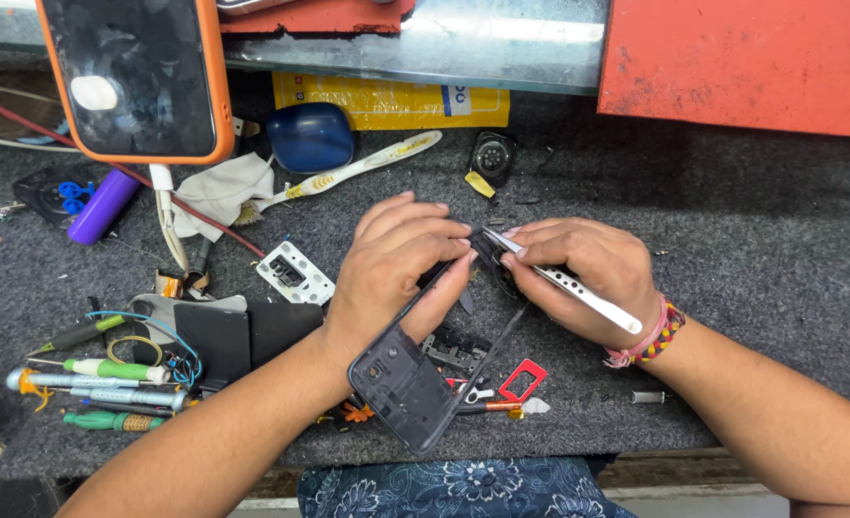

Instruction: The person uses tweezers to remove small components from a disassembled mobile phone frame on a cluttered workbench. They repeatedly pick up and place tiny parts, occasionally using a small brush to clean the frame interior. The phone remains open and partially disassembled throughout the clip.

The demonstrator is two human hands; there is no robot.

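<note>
Nearest the viewer: blue patterned cloth (463,484) at the lower edge, then the grey felt mat (761,249) covering the bench.

Item 1. Dark phone frame (408,384), held tilted off the mat, its long axis running from lower left up to upper right, the camera cut-out at the near end. The far end lay between both hands.

Item 2. Left hand (396,264), closed around the upper part of the frame, fingers curled over the top, thumb beneath. It was the nearer hand to the frame's body.

Item 3. Right hand (588,273), closed in a pinch on a pair of silver tweezers (564,283), whose tips met the frame's far corner just beside the left fingertips. A braided wristband (653,336) sat at the wrist.

Item 4. Under the frame: a red pry tool (523,381) and small dark parts.

Item 5. Left of the hands: a row of screwdrivers (108,384), a white toothbrush (348,173), a purple cylinder (104,204).

Item 6. Farthest: an orange-cased phone (135,77) and a red panel (742,62).
</note>
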